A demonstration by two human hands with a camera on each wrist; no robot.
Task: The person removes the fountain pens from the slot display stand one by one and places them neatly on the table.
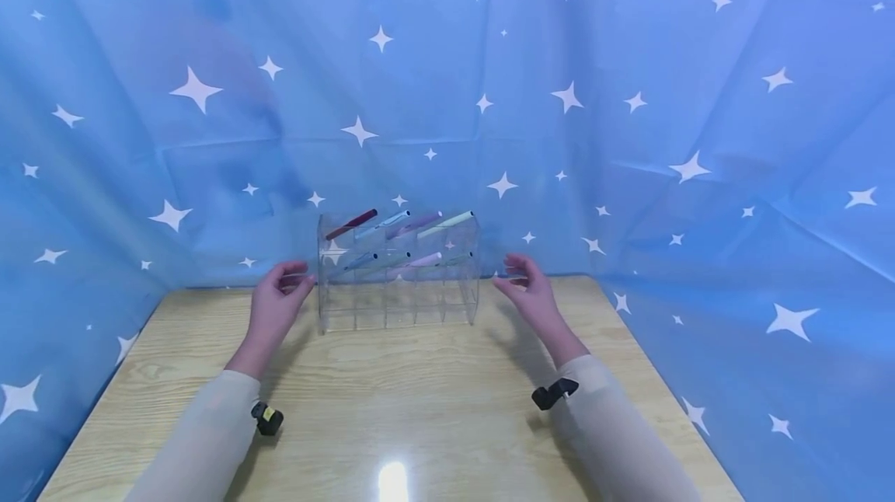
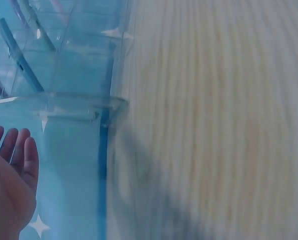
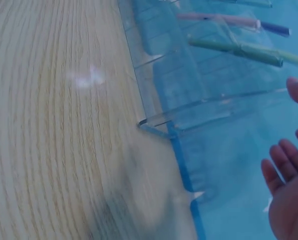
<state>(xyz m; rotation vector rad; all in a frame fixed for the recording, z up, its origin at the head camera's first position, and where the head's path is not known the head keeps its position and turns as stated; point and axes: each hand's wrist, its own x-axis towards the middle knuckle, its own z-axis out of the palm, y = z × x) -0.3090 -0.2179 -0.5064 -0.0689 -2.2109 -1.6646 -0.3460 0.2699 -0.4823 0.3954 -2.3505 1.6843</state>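
A clear plastic pen rack (image 1: 398,308) with rows of compartments stands at the back of the table. Several pens lean in its two upper rows, among them a dark red pen (image 1: 352,224), a pale green pen (image 1: 445,224) and a lilac pen (image 1: 425,259). Just off the rack's left side is my left hand (image 1: 280,296), its fingers loosely bent and nothing in them. On the other side my right hand (image 1: 529,290) is held a little apart from the rack, likewise holding nothing. Both wrist views show a gap between each palm and the rack's side wall.
The rack stands on a light wood table (image 1: 391,401). A blue curtain (image 1: 419,98) with white stars hangs behind and along both sides. Small black cameras (image 1: 268,418) are strapped at the sleeves. A bright reflection lies near the table's front.
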